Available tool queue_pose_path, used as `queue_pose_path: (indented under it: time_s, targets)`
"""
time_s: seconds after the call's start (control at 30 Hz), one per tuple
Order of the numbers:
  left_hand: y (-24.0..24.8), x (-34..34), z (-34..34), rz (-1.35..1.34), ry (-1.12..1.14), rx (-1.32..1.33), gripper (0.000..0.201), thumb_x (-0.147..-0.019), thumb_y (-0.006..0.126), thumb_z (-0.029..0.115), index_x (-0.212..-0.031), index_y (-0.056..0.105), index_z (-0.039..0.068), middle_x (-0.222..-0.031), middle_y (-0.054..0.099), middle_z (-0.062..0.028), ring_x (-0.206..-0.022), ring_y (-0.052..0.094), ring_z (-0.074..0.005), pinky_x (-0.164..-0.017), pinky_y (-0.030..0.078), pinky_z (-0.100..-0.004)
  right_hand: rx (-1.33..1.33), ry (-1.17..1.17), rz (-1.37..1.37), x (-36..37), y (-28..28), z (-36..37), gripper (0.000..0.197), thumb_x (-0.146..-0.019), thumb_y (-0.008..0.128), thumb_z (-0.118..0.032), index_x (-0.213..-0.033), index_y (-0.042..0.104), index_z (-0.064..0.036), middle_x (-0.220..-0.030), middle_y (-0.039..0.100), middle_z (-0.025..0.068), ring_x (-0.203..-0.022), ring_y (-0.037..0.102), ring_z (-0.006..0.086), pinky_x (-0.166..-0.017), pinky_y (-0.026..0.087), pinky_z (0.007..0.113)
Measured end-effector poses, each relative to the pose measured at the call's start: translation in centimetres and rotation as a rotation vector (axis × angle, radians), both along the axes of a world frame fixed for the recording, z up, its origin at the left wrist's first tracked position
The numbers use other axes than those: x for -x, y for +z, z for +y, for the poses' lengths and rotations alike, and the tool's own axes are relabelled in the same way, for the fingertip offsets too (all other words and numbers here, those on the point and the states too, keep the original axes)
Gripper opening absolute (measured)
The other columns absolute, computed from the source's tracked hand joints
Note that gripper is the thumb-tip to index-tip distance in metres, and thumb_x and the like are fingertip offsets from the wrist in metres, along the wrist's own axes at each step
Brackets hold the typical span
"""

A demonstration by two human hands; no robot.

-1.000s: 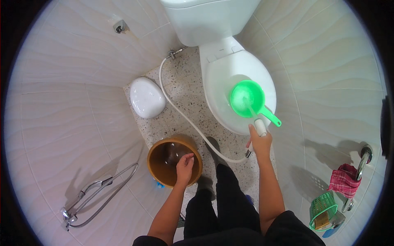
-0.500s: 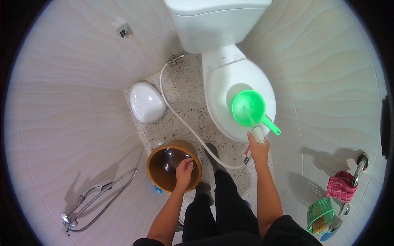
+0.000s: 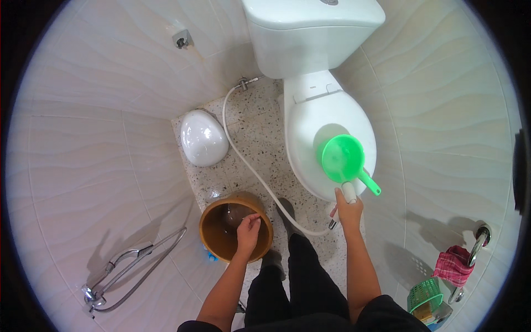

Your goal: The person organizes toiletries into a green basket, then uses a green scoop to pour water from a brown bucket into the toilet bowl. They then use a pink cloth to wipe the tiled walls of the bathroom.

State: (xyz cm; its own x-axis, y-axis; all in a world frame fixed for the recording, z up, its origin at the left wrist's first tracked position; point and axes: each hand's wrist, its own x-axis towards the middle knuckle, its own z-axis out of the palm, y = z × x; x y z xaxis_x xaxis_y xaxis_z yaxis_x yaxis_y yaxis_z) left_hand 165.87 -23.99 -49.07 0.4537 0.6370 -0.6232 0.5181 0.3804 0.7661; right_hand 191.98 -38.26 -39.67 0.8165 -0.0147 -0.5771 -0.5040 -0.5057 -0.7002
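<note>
My right hand (image 3: 349, 211) is closed around a white handheld bidet sprayer (image 3: 348, 192), its head pointing at a light green water dipper (image 3: 343, 157). The dipper rests on the shut white toilet lid (image 3: 307, 127), handle toward the lower right, with pale, frothy-looking water inside. From the sprayer's base a white hose (image 3: 251, 166) runs to a wall valve. Over the right side of a brown bucket (image 3: 213, 246), my left hand (image 3: 248, 232) is held with its fingers pinched together. Whatever they may hold is hidden. The bucket's inside looks dark and shiny.
A glossy white rounded fixture (image 3: 203, 138) sits left of the hose. A shower head with its hose (image 3: 130, 260) hangs on the left wall. At the right are a metal bar (image 3: 480, 243), a red checked cloth (image 3: 453, 265) and a green basket (image 3: 425, 295).
The whole view has shifted slightly, showing more of the toilet tank. A stream into the dipper showed earlier; now I cannot make it out. Both hands keep their grip and place.
</note>
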Motion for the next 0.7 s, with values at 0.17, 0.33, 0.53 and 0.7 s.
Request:
queue_pose_path:
  time_s: [0.17,0.33,0.53,0.7]
  targets:
    - [0.4,-0.3,0.8,-0.019,0.036,0.004,0.02,-0.091,0.059,0.01,-0.108,0.061,0.0,-0.098,0.064,-0.0042,-0.089,0.059,-0.0092,-0.081,0.047,-0.0233,0.003,0.023,-0.007,-0.3,-0.3,0.2,0.033,-0.083,0.07,-0.023,-0.077,0.056,0.0058,-0.054,0.054,0.0083,-0.037,0.055,0.017,-0.035,0.041,0.03]
    - [0.6,-0.4,1.8,-0.01,0.031,-0.019,0.02,-0.091,0.057,0.009,-0.109,0.061,-0.001,-0.098,0.064,-0.0049,-0.089,0.06,-0.0101,-0.083,0.047,-0.0239,0.036,0.047,-0.006,-0.8,0.0,0.8,0.033,-0.084,0.069,-0.023,-0.078,0.057,0.0065,-0.055,0.055,0.0093,-0.038,0.055,0.0177,-0.035,0.041,0.03]
    - [0.8,-1.0,1.3,-0.016,0.053,-0.003,0.02,-0.092,0.057,0.009,-0.109,0.061,-0.001,-0.098,0.064,-0.0051,-0.09,0.06,-0.0103,-0.083,0.046,-0.0235,0.022,0.04,-0.058,-0.9,0.3,1.0,0.032,-0.084,0.07,-0.023,-0.079,0.057,0.0064,-0.055,0.055,0.0087,-0.038,0.055,0.0168,-0.035,0.041,0.03]
    - [0.5,-1.3,1.0,-0.005,0.019,0.026,0.02,-0.092,0.057,0.009,-0.109,0.061,-0.001,-0.097,0.063,-0.0041,-0.089,0.059,-0.0092,-0.082,0.046,-0.0228,0.013,0.024,-0.032,-0.9,0.3,0.7,0.031,-0.084,0.07,-0.022,-0.078,0.058,0.0057,-0.055,0.056,0.0078,-0.039,0.055,0.0154,-0.037,0.041,0.029]
